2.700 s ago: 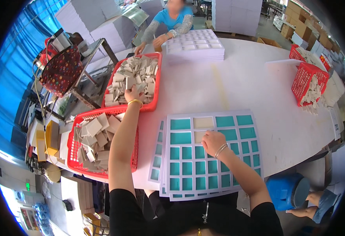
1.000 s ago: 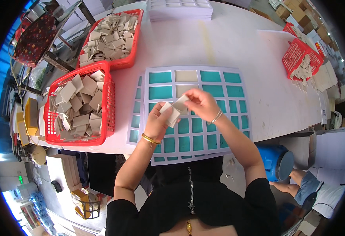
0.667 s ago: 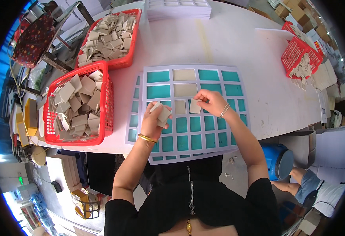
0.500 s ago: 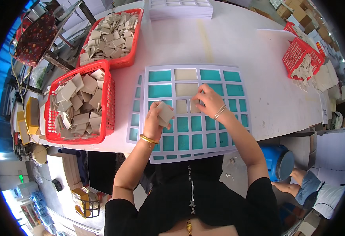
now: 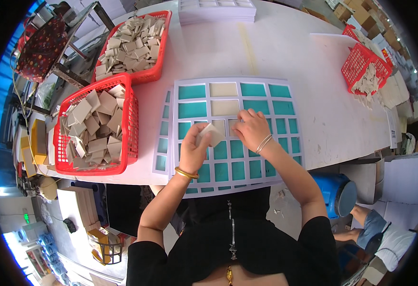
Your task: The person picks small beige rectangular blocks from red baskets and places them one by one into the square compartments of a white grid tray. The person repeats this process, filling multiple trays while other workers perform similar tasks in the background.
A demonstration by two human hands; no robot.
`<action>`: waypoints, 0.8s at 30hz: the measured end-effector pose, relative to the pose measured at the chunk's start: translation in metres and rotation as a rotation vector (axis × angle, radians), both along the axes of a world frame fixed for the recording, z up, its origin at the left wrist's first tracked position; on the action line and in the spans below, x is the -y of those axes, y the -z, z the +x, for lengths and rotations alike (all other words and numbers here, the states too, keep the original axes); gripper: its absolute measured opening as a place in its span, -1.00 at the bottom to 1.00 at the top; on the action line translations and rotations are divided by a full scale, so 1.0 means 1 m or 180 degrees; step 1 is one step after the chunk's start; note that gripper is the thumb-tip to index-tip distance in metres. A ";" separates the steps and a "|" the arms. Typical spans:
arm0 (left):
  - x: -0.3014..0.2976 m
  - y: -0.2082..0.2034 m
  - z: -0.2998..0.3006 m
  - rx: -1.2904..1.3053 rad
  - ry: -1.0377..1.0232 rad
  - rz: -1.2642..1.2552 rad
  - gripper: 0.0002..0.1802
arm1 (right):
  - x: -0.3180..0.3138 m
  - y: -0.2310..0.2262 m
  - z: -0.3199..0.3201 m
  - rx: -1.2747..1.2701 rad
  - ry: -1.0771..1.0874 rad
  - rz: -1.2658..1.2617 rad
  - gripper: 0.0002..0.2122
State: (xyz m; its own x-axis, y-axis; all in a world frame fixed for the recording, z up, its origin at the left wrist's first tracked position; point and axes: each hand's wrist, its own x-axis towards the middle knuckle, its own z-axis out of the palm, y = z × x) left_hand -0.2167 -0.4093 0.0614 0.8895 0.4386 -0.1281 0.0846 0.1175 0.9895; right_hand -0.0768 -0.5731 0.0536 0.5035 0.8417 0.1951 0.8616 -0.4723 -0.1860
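Observation:
On the table lies a white frame sheet (image 5: 178, 157) with rows of rectangular windows, most of them showing teal. Beige board pieces fill a few windows, among them a wide one (image 5: 223, 89) in the far row. My left hand (image 5: 193, 148) grips several flat beige board pieces (image 5: 211, 136) above the sheet's left middle. With curled fingers, my right hand (image 5: 254, 129) pinches at a small beige piece (image 5: 232, 126) in a middle window; the fingers hide part of it.
Two red baskets (image 5: 135, 128) full of beige pieces stand on the left. A stack of white frames (image 5: 217, 15) sits at the far edge. Another red basket (image 5: 359, 64) with scraps is at the far right. A blue barrel (image 5: 332, 193) and a seated person (image 5: 375, 231) are at lower right.
My left hand has shifted right, toward my right hand, with its pieces tilted differently. My right hand has moved slightly nearer me, its fingers now lower over the small piece's window.

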 end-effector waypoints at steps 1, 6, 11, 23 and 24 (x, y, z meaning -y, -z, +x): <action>-0.001 0.000 0.000 0.0031 -0.0047 -0.0028 -0.78 | 0.000 -0.003 0.000 0.0121 -0.0050 0.0087 -0.85; 0.003 0.002 -0.001 0.0156 0.0328 -0.0216 -0.75 | -0.005 -0.020 -0.012 -0.1774 -0.0311 0.1541 -0.80; 0.020 0.006 0.006 0.0687 0.0164 -0.0315 -0.67 | 0.005 -0.017 -0.022 -0.3285 -0.0128 0.1615 -0.79; 0.006 0.010 -0.003 0.0475 -0.0016 0.0100 -0.90 | 0.047 -0.012 -0.014 -0.2792 0.0550 0.1450 -0.85; 0.007 0.007 -0.001 0.0501 -0.0073 0.0077 -0.88 | 0.047 -0.013 -0.014 -0.2615 0.0419 0.1459 -0.85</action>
